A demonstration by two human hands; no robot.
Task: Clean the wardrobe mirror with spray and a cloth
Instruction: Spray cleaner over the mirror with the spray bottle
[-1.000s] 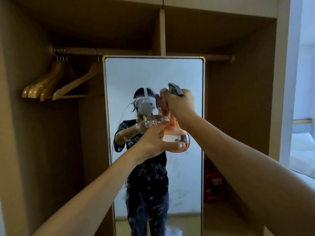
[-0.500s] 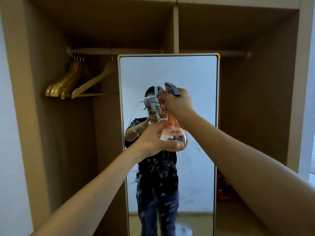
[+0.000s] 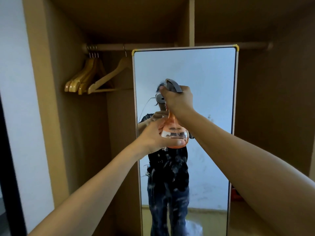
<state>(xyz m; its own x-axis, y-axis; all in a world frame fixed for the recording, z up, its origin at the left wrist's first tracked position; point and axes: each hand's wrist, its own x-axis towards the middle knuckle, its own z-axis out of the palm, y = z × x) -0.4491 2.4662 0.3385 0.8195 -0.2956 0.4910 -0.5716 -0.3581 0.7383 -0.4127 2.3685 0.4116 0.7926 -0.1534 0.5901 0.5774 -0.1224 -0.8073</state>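
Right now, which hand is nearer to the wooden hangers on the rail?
Left. The left hand cups the spray bottle's round base, on the side toward the wooden hangers. The right hand grips the trigger head, farther right.

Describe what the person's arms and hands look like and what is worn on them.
Both forearms are bare to the frame's edge: no sleeves, gloves, watch or rings show on the left hand or the right hand. The mirror reflects a dark short-sleeved top.
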